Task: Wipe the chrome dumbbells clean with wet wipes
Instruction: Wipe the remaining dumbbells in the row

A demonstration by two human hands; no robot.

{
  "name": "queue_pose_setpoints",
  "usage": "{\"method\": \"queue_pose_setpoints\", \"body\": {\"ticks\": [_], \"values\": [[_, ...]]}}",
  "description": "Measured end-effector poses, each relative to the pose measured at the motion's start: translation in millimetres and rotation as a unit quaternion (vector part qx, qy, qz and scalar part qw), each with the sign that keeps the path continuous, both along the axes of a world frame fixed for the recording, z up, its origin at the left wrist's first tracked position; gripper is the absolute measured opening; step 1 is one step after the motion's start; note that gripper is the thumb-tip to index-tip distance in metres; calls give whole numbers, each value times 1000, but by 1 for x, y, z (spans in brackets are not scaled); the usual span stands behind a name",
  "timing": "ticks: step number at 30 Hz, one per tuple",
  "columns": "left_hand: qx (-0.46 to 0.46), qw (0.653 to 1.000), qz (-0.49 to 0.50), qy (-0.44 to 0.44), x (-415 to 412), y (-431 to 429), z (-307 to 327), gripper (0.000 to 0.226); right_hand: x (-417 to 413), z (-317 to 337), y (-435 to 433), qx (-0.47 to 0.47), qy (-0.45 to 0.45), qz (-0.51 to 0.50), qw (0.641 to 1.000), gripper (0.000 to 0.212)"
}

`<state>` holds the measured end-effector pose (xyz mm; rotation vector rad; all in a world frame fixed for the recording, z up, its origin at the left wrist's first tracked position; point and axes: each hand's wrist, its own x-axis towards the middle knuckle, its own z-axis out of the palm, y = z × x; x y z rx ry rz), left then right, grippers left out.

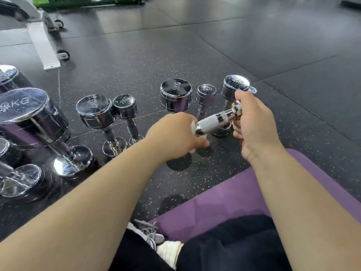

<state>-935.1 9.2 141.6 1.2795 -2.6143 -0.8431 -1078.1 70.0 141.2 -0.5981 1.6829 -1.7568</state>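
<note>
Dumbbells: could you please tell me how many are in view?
9. One held dumbbell between the left hand and right hand; five upright ahead: 4KG, 2KG, 5KG, small one, rightmost; three at the left edge; more may be hidden.

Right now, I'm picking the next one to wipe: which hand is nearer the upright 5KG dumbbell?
Left. The left hand is just in front of the 5KG dumbbell; the right hand is to its right, gripping the held dumbbell.
</note>
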Motion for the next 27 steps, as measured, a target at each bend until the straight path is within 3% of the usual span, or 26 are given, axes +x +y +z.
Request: {"method": "queue_pose_setpoints", "body": {"ticks": [2,5,9,11,15,17,20,22,23,25,27], "values": [[-24,998,-12,48,2,-2,-4,36,-2,1,0,-15,-11,-31,999,34],[14,988,-12,151,5,-3,-3,26,-7,4,1,-10,-46,-62,997,34],[71,945,105,302,2,-7,-4,19,-11,-1,2,-14,-151,-93,984,34],[89,926,141,338,0,-6,-9,16,-12,-6,1,-5,-159,-65,985,33],[23,919,206,334,7,-5,-10,17,-29,-14,4,66,-43,187,979,23],[-11,905,219,364,12,-8,1,20,-37,-16,11,97,2,327,940,14],[17,875,227,427,13,-11,9,21,-30,-15,19,198,16,489,849,16],[87,835,241,487,8,-8,10,19,-9,-16,20,243,89,532,806,13],[135,803,252,523,5,-7,12,16,3,-20,18,247,137,515,809,19],[247,711,280,596,-1,-6,17,8,23,-29,12,229,216,423,850,25],[340,612,309,644,1,-11,18,15,27,-33,7,206,245,339,885,29]]}}
